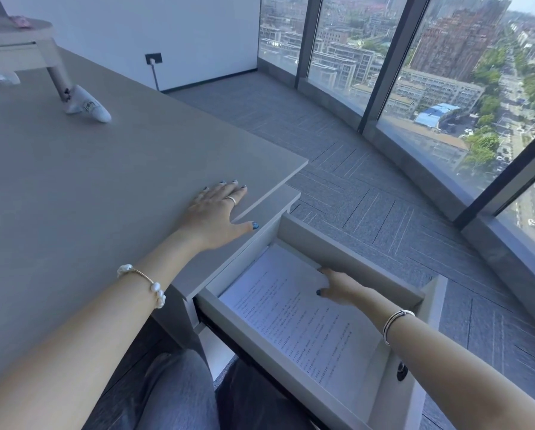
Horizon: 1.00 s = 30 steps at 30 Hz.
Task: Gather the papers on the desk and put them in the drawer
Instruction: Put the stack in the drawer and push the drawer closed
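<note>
The white printed papers (pixel 294 318) lie flat inside the pulled-out light grey drawer (pixel 260 339) at the desk's right end. My right hand (pixel 340 288) reaches into the drawer and its fingers pinch the far right edge of the papers. Flat on the grey desk top (pixel 89 187), near the front right corner, rests my left hand (pixel 219 212) with its fingers spread and nothing in it.
A grey monitor riser (pixel 21 45) stands at the desk's far left, with a white patterned object (pixel 89 105) by its leg. Grey carpet (pixel 368 187) and floor-to-ceiling windows (pixel 446 72) lie to the right. My legs in jeans (pixel 173 395) sit under the desk.
</note>
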{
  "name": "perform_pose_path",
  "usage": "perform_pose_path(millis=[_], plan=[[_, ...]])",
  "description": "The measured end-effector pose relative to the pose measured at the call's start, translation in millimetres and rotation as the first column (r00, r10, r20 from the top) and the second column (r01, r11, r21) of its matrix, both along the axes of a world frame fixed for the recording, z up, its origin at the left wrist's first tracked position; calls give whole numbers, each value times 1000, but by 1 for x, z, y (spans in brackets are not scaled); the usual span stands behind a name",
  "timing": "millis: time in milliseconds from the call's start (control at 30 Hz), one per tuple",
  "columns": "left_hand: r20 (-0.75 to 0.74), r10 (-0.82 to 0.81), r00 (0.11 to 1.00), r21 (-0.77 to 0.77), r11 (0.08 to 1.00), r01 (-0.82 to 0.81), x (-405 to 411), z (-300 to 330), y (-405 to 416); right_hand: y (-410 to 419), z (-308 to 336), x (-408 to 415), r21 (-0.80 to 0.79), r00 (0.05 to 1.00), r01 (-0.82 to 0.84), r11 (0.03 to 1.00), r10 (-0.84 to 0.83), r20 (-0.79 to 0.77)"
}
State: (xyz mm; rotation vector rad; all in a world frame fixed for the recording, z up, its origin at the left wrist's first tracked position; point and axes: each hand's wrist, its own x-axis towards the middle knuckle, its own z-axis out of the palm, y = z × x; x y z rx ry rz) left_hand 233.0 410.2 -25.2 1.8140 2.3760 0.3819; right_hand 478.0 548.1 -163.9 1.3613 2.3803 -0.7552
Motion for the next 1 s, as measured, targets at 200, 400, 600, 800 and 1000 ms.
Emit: perform_pose_path(millis=[200,400,600,800,1000], plan=[[10,0,1000,13,1000,0,0,0,0,-5,-4,3,122,997,23,992,-31,69],[17,4,1000,15,1000,-4,-1,-2,1,-20,29,12,61,930,137,989,-107,-353],[6,-1,1000,14,1000,1,0,0,-1,-51,82,43,-46,768,182,982,-171,-617],[4,8,1000,1,1000,-8,2,3,-3,-83,113,116,-14,603,363,932,-247,-759],[6,10,1000,1,1000,-10,3,3,-4,-124,93,178,-47,505,593,804,-417,-756]])
